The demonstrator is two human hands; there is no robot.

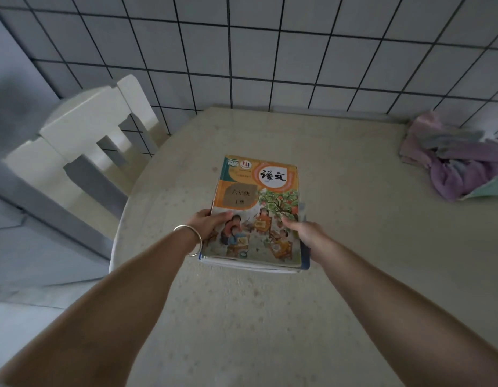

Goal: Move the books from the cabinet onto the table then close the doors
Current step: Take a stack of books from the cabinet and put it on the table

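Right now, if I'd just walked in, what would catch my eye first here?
Most likely the stack of books with its bright orange illustrated cover, held over the middle of the pale table by the left hand and right hand gripping its near sides. After that, the crumpled purple cloth at the table's far right corner, and the white chair at the left against the tiled wall.

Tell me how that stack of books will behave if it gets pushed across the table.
The stack of books looks thick, so probably heavy enough to need both hands: left hand and right hand each grip a side. The glossy top cover may slide off the ones beneath. Lying flat on the table, it should not tip.
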